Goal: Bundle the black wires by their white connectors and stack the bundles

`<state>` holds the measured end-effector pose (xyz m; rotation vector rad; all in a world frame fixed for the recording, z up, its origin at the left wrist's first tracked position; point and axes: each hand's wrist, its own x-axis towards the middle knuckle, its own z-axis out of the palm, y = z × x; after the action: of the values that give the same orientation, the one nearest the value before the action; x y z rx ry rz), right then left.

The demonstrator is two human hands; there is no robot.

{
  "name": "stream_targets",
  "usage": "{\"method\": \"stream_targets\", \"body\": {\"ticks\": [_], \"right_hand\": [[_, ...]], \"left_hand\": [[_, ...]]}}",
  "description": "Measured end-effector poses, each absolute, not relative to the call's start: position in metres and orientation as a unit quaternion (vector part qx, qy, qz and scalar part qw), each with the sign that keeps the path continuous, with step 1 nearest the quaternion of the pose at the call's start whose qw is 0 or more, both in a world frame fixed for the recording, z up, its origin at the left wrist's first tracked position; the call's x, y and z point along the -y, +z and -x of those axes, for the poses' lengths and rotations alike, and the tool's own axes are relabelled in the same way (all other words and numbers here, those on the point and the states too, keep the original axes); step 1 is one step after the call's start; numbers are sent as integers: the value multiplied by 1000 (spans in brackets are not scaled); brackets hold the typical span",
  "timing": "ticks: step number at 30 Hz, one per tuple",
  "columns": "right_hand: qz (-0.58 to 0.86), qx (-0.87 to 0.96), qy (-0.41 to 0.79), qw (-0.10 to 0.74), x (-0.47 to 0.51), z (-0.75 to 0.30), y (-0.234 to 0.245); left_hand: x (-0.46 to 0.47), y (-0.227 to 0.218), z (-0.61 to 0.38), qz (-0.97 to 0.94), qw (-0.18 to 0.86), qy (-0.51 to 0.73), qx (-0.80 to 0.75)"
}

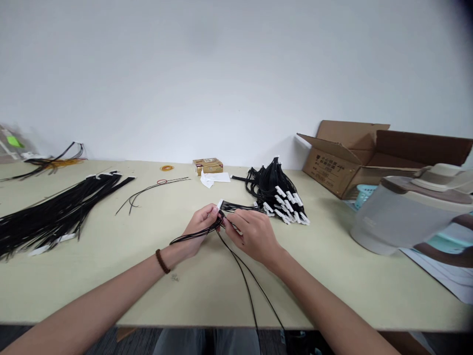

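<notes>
Thin, smooth black wires [212, 227], round in section and pliant, are held in a bent bundle above the middle of the matt, pale-yellow table [148, 286], near its front edge; a small block-shaped white connector [220, 204] stands up at the fingertips, and beyond it a flat row of black strands is run toward a heaped pile of cables [273, 185], tipped with narrow white plastic ends; two long tails are hung in loose curves over the table edge. By the left hand [201, 222] the bundle is pinched between thumb and fingers, some strands being draped back over the wrist, where a brown beaded bracelet [162, 261] is worn; by the right hand [254, 234], turned knuckles up with fingers curled, wire is pinched beside the left thumb, though its exact fingertip contact cannot be told; both forearms are angled inward from the lower corners.
</notes>
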<state>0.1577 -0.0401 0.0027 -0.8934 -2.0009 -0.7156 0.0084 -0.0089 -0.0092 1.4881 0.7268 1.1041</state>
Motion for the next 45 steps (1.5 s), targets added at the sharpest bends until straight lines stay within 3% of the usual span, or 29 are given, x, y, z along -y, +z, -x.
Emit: {"method": "stream_targets", "body": {"ticks": [24, 45], "right_hand": [[354, 791, -284, 411, 40, -158, 3], [335, 758, -302, 472, 41, -163, 5]], "left_hand": [[9, -8, -8, -614, 559, 472, -296], [9, -8, -4, -624, 579, 444, -281]]}}
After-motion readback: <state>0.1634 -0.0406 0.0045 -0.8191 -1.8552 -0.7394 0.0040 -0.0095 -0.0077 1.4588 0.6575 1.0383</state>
